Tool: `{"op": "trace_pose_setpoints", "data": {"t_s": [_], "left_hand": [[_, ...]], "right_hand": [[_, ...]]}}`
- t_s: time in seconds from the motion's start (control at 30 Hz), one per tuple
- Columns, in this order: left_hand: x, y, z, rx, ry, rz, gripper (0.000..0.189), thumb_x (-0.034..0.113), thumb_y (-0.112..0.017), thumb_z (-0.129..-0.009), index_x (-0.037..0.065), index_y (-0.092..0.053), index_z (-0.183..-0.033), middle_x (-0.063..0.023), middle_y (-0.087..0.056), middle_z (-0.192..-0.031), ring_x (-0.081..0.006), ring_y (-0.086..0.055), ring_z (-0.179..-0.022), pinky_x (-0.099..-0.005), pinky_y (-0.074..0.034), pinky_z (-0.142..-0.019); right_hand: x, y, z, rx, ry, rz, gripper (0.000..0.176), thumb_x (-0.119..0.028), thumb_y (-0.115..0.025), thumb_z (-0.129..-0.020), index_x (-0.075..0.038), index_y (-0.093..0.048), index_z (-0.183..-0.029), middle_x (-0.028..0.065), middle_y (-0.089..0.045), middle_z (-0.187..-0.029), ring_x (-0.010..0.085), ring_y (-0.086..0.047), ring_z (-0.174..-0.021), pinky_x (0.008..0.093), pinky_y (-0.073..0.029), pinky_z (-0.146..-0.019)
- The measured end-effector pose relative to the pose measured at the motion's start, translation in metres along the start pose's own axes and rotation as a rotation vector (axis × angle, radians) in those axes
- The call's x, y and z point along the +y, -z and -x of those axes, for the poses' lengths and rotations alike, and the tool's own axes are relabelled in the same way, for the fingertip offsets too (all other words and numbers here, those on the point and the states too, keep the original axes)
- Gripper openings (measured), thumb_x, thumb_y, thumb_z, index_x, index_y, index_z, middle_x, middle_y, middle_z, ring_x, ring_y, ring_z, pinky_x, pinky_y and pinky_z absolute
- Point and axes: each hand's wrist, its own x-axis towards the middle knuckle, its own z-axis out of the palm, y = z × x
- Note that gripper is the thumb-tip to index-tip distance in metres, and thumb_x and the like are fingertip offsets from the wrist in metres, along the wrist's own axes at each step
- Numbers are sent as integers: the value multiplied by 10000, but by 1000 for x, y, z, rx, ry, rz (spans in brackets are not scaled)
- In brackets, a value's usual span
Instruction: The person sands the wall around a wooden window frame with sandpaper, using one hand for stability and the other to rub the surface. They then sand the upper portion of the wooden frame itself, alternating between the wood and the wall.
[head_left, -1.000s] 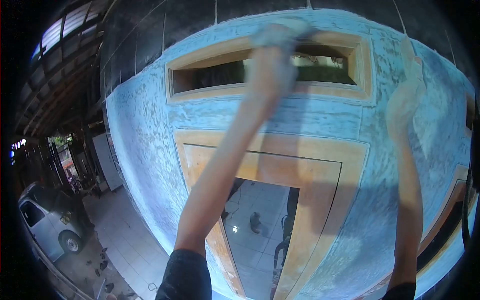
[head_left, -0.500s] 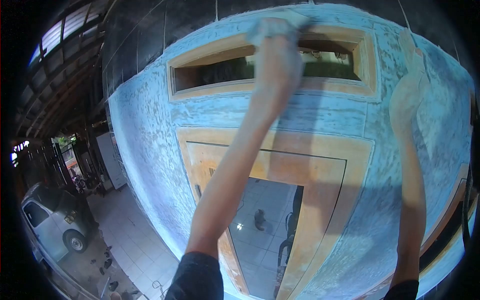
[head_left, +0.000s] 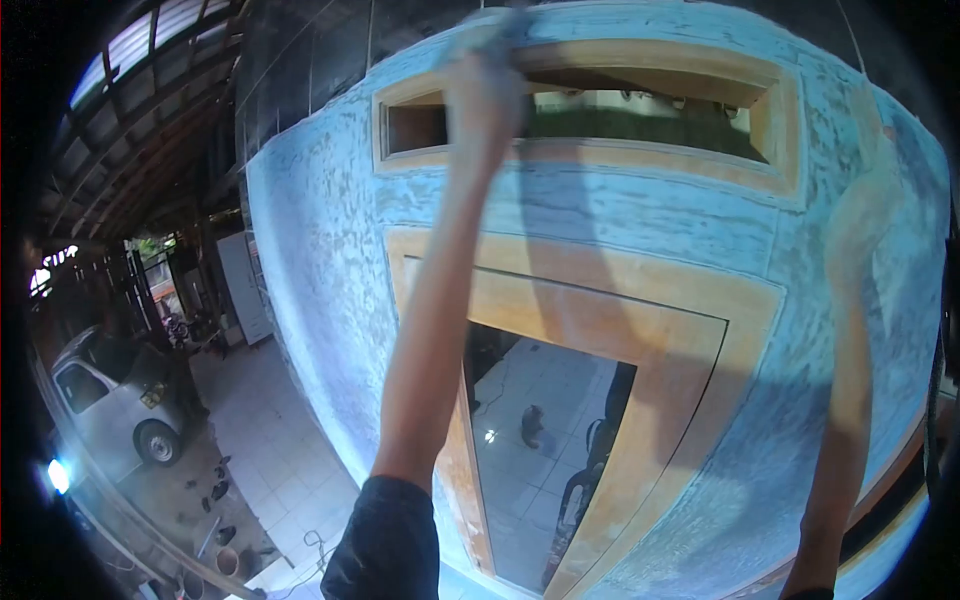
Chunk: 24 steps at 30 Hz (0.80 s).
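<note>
My left hand (head_left: 484,105) is raised over the left part of the window opening (head_left: 640,120), blurred by motion. Its fingers are closed on a flat greyish piece (head_left: 510,28), dark along one side, at the blue wall strip above the frame; the blur keeps me from telling what kind it is. My right hand (head_left: 866,205) lies open against the patchy blue wall (head_left: 690,212), to the right of the window frame, fingers pointing up. Below the window is a wooden door frame (head_left: 600,270) with a glass pane (head_left: 545,440).
At the left a parked vehicle (head_left: 125,395) stands beside the tiled floor (head_left: 245,420). Footwear (head_left: 220,490) and pots (head_left: 228,560) lie near it. A thin cable (head_left: 318,548) runs over the floor close to the wall. Dark cladding (head_left: 310,50) rises above the blue wall.
My left hand has swept left along the top of the window frame with the flat piece. My right hand stays on the wall. The whole view has shifted slightly.
</note>
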Motion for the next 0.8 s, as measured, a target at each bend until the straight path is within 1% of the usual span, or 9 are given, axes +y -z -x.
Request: {"op": "trace_pose_setpoints", "data": {"t_s": [0.1, 0.13, 0.17, 0.27, 0.33, 0.5, 0.57, 0.67, 0.8], "left_hand": [[-20, 28, -9, 106, 72, -103, 457, -71, -437, -842, 34, -713, -1190, -235, -729, -985, -387, -708, -832, -410, -539, -715], [-21, 21, -3, -71, 218, -68, 403, -50, -480, -835, -7, -709, -1163, -206, -723, -882, -387, -683, -734, -396, -530, -654], [3, 11, -1, -145, 282, 18, 390, -48, -514, -797, -43, -685, -1148, -228, -683, -877, -401, -651, -788, -428, -531, -724], [29, -51, 14, 171, -304, -100, 343, -78, -531, -773, -23, -661, -1085, -262, -597, -1218, -453, -555, -1142, -494, -464, -952], [13, -18, 10, -35, -172, -1, 316, -78, -522, -797, -12, -682, -1062, -245, -629, -1178, -436, -571, -1142, -495, -467, -963], [-59, 28, -14, 230, -179, 69, 302, -87, -508, -810, -7, -697, -1032, -226, -674, -1062, -406, -609, -1088, -455, -489, -939], [-54, 23, -14, 191, 117, 33, 318, -89, -498, -817, -10, -695, -1054, -226, -671, -1049, -419, -616, -1044, -446, -490, -936], [-24, -18, -7, 183, -309, -174, 368, -67, -492, -818, -9, -691, -1122, -249, -677, -1116, -439, -622, -1081, -449, -501, -945], [-66, 24, -11, 5, -180, -113, 422, -56, -470, -826, 9, -685, -1183, -231, -679, -1171, -386, -645, -1105, -412, -492, -978]], "right_hand": [[2, -12, 11, 7, -23, -28, 488, -221, -377, -1054, 141, -501, -1357, 287, -562, -1375, 391, -530, -1277, 388, -353, -1118], [-1, -24, 11, 24, -30, -46, 487, -220, -377, -1054, 141, -501, -1357, 287, -562, -1374, 391, -531, -1276, 388, -353, -1117], [-6, -36, 14, 34, -35, -72, 486, -219, -377, -1054, 140, -502, -1356, 287, -563, -1373, 391, -531, -1276, 389, -354, -1117], [-22, -68, 16, 48, -37, -148, 481, -216, -378, -1053, 137, -504, -1355, 286, -565, -1369, 392, -532, -1274, 392, -356, -1115], [-28, -81, 20, 28, -34, -189, 478, -214, -378, -1053, 135, -506, -1353, 285, -567, -1367, 392, -533, -1273, 393, -357, -1113], [-9, -73, 26, 39, -41, -161, 471, -210, -379, -1052, 131, -509, -1350, 284, -570, -1361, 392, -535, -1270, 398, -361, -1110], [-3, -64, 31, 39, -51, -137, 469, -208, -379, -1051, 129, -510, -1349, 283, -572, -1359, 393, -536, -1269, 399, -362, -1109], [7, -70, 23, 56, -32, -118, 465, -205, -380, -1050, 127, -512, -1348, 282, -574, -1355, 393, -537, -1267, 402, -364, -1107], [26, -56, 17, 53, -5, -85, 459, -201, -381, -1049, 123, -515, -1345, 281, -577, -1351, 393, -538, -1264, 405, -367, -1104]]}}
